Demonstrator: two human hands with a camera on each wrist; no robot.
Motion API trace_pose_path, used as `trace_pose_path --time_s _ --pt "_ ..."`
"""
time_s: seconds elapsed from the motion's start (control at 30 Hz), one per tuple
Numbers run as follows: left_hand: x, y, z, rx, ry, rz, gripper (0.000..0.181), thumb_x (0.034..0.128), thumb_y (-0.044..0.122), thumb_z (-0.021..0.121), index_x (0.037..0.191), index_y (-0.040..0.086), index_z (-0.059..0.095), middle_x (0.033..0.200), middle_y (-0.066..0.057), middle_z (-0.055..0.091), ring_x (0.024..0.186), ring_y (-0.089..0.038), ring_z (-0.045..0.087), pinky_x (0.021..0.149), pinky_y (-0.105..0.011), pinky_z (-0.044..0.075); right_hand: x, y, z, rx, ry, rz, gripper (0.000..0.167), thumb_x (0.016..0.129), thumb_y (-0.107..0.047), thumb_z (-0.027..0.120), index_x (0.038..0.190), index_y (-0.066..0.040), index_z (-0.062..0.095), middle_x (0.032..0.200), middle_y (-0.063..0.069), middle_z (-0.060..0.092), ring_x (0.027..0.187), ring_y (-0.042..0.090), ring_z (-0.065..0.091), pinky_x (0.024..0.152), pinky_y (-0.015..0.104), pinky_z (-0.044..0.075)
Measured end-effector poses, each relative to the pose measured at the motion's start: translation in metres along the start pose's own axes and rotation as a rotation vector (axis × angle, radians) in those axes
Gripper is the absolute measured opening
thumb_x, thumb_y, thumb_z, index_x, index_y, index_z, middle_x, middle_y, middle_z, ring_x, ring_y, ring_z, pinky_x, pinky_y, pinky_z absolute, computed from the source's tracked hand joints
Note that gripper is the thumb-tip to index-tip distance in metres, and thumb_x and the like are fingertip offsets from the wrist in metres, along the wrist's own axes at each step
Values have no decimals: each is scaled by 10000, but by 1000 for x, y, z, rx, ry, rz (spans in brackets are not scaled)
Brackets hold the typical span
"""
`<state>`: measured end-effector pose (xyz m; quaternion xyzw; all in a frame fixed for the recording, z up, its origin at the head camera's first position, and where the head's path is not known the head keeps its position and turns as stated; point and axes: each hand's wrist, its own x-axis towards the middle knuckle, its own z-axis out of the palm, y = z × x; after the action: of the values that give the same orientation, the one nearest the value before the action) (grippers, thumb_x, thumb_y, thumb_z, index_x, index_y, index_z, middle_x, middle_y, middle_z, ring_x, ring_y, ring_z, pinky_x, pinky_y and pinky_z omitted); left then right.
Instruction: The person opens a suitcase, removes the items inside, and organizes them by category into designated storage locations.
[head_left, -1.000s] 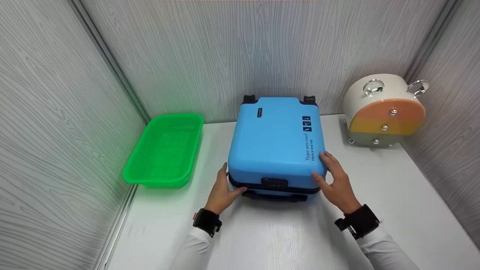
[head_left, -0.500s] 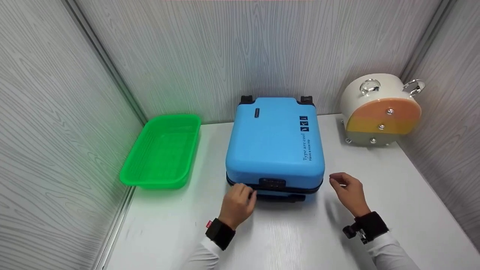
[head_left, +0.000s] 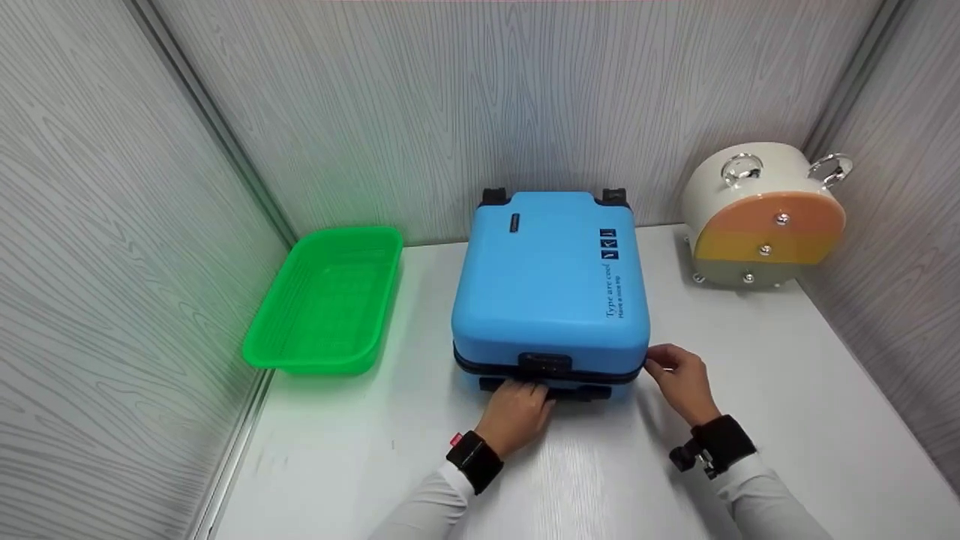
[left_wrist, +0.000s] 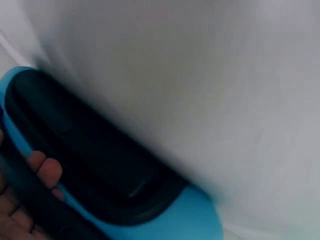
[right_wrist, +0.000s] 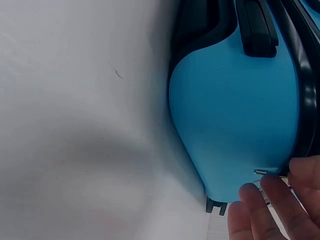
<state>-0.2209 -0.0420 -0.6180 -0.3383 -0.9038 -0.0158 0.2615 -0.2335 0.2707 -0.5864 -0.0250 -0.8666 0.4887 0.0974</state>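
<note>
Suitcase (head_left: 547,274) in finely textured, softly shiny plastic

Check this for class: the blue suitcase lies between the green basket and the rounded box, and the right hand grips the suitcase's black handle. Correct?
Wrong hand: the left hand grips the black handle, as the left wrist view shows. The rest stands.

Glare streaks the tabletop (head_left: 574,480); the left wrist view is dim and blurred.

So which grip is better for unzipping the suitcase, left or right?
Probably the right grip: its fingertips are at the near right corner of the blue suitcase, beside the black zip seam, while the left grip holds the carry handle.
</note>
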Motion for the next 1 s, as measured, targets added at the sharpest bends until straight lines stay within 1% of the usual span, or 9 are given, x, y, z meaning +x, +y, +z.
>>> trace_pose_path --time_s 0.07,0.2,0.33,0.47,0.57,0.7,0.8,0.93,1.0 --pt "1 0 3 18 -31 -18 270 1084 391 662 957 162 723 780 43 713 725 -146 705 719 -333 559 2 -1 1 5 15 5 147 1023 -3 692 1147 47 755 1138 218 781 1019 172 719 832 145 519" --pt "2 0 3 34 -37 -34 309 1087 435 647 947 170 723 723 49 690 678 -144 695 700 -336 553 5 -1 3 12 35 -10 147 1016 11 700 1158 44 721 1151 231 763 1009 185 711 825 143 512" --pt "4 -3 4 38 -47 -30 308 1096 439 630 980 174 735 722 51 691 667 -142 693 683 -338 551 10 2 4 -26 49 -70 172 997 31 715 1162 45 763 1133 227 787 950 200 702 785 162 514" --pt "4 -6 4 49 -50 -15 309 1100 452 621 1005 183 741 710 59 678 649 -135 680 658 -331 545 14 6 6 -68 63 -125 151 996 44 708 1123 62 788 1089 232 798 950 305 714 777 194 522" --pt "4 -9 5 68 -44 0 316 1094 478 625 1006 197 739 696 65 666 636 -129 672 633 -324 542 15 8 6 -76 33 -129 140 1041 25 652 1129 69 751 1066 229 785 964 313 717 779 205 528" --pt "4 -11 7 97 -24 23 329 1080 509 639 968 212 726 664 70 640 600 -124 653 571 -315 526 12 9 4 -80 -68 -104 138 1118 -25 531 1180 37 638 945 184 733 778 188 671 669 222 507" --pt "4 -12 8 107 -4 38 346 1070 518 654 909 217 710 628 75 611 561 -118 629 527 -307 500 7 8 1 -133 -91 -129 167 1132 -34 506 1220 40 628 838 153 678 657 171 586 606 275 463" --pt "3 -11 10 115 18 52 376 1060 520 671 837 218 678 594 74 575 530 -114 606 496 -299 471 -3 4 -6 -236 -82 -228 222 1104 15 548 1241 101 700 980 245 770 845 328 745 748 439 591" --pt "3 -11 10 115 24 56 380 1056 520 678 826 217 669 589 73 563 524 -114 599 493 -298 466 -10 1 -8 -274 -96 -271 216 1092 33 562 1215 121 717 1077 279 785 958 389 777 813 521 612"
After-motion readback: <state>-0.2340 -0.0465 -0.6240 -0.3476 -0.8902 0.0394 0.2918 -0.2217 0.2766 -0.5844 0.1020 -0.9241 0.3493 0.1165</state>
